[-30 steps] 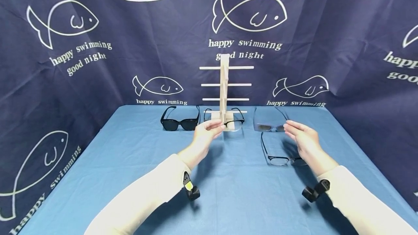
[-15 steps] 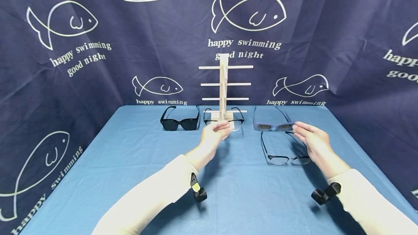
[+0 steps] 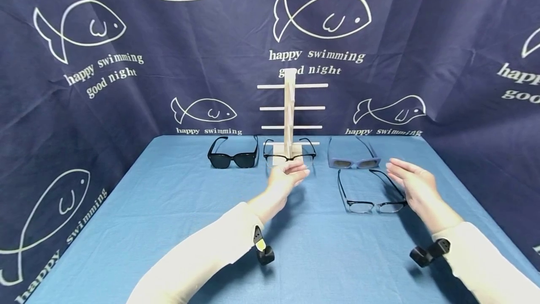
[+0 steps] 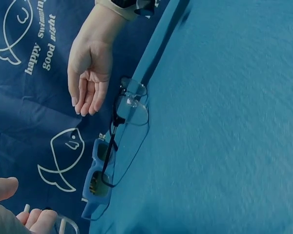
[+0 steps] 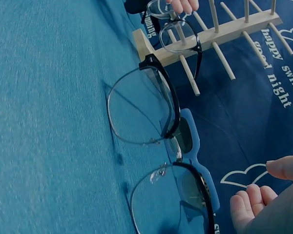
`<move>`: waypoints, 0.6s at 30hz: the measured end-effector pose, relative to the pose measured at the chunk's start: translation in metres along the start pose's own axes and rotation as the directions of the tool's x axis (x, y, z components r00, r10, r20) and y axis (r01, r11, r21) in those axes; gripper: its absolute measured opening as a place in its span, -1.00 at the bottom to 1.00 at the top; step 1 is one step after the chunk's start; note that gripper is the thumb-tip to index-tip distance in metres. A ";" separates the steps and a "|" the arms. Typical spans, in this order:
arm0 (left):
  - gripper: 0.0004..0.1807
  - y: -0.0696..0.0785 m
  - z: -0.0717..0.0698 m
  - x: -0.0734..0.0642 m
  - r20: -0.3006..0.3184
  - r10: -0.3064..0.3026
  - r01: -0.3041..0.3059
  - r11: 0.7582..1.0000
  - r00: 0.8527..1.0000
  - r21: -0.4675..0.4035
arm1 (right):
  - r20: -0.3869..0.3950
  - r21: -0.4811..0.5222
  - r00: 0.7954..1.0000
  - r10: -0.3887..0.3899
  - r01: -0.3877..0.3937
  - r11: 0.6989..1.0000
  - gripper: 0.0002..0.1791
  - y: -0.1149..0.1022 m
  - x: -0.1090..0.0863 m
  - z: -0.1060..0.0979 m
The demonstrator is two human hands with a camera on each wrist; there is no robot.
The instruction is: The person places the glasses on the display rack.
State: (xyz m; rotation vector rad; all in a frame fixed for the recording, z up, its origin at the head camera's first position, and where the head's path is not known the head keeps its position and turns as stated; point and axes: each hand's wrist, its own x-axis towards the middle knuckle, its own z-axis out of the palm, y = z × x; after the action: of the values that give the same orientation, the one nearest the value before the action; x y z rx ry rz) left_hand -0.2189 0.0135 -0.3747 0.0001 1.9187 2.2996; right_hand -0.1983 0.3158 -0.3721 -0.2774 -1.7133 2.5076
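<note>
Black glasses [image 3: 289, 157] lie beyond loose, empty left fingers [image 3: 296, 169], spectacles [image 3: 373, 206] beside similar right fingers [image 3: 402, 166].

The left hand [image 3: 284, 179], a second ago mostly left of the light wooden rack with four horizontal rods [image 3: 289, 111], has shifted rightward; its fingertips now reach past the rack's post. This uncovers the upper rim of the clear, thin black-rimmed glasses [image 3: 308, 155] at the rack's foot. The right hand [image 3: 419, 189] has moved farther right of the rack, exposing the rack-far end of the pale purple-framed sunglasses [image 3: 353, 161] and the rack-far lens and arm of the clear, black half-rimmed glasses [image 3: 373, 205].
</note>
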 end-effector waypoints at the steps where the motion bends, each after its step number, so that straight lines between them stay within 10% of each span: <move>1: -0.60 -0.001 0.002 0.000 0.002 -0.002 0.002 1.000 1.000 -0.004 | -0.005 -0.008 1.000 0.000 0.000 1.000 -0.70 0.000 0.000 -0.002; 18: -0.58 -0.014 0.022 -0.003 0.055 -0.040 0.041 0.999 0.998 -0.018 | 0.038 -0.058 0.998 0.059 -0.057 0.997 -0.67 -0.006 0.004 -0.022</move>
State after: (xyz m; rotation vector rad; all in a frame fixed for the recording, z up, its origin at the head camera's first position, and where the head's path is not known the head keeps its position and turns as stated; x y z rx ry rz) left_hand -0.2126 0.0372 -0.3839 0.0223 1.8532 2.2678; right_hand -0.1975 0.3390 -0.3749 -0.2880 -1.8194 2.5245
